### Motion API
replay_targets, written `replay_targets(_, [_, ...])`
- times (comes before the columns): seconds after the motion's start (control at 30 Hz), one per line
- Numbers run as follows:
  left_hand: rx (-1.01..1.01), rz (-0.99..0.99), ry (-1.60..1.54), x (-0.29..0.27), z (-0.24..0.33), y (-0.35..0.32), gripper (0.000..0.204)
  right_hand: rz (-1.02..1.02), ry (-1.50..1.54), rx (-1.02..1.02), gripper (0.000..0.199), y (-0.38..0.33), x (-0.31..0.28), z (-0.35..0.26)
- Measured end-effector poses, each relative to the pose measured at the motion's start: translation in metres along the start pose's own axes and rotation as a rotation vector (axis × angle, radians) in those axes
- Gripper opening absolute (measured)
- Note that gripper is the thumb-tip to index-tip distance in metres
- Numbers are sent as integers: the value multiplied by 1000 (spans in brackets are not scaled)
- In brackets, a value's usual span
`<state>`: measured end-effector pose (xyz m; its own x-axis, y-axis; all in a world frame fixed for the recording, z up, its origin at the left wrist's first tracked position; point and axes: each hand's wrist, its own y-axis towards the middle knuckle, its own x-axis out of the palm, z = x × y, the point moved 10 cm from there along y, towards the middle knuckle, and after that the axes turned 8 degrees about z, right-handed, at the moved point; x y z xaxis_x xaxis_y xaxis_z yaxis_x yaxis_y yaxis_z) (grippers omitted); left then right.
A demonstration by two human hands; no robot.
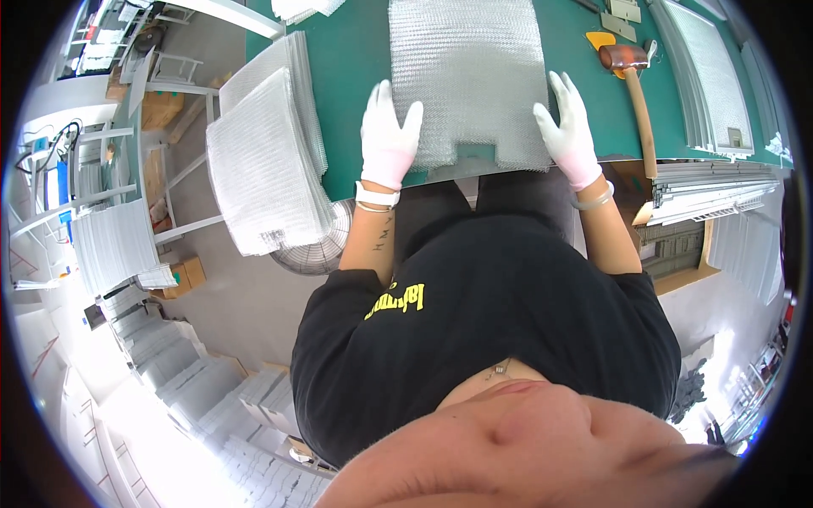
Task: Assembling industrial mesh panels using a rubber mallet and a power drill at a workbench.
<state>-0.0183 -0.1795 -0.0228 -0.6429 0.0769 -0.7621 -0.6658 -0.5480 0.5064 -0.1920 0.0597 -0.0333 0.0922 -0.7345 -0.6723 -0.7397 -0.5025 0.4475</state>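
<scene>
A rectangular sheet of silver metal mesh (pixel 471 76) lies flat on the green table (pixel 356 59) in front of me, with a small notch in its near edge. My left hand (pixel 388 135), in a white glove, rests on the sheet's near left corner with the thumb spread over the mesh. My right hand (pixel 569 129), also gloved in white, presses on the sheet's near right edge. Both hands lie flat on the mesh; neither lifts it.
A stack of similar mesh sheets (pixel 267 144) overhangs the table's left end. A wooden-handled mallet (pixel 633 85) and a yellow scraper (pixel 600 39) lie to the right, with framed mesh panels (pixel 707 76) beyond. A floor fan (pixel 326 245) stands below the table. More mesh stacks (pixel 114 245) sit far left.
</scene>
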Motion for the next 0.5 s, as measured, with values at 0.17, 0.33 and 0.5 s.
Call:
replay_targets(0.17, [-40, -97, -156, 23, -21, 17, 74, -143, -34, -98, 69, -25, 7, -42])
replay_targets(0.33, [14, -291, 220, 31, -25, 66, 78, -237, -3, -97, 63, -37, 4, -57])
replay_targets(0.5, [367, -129, 219, 25, 90, 88, 71, 241, -405, -79, 51, 17, -107, 2])
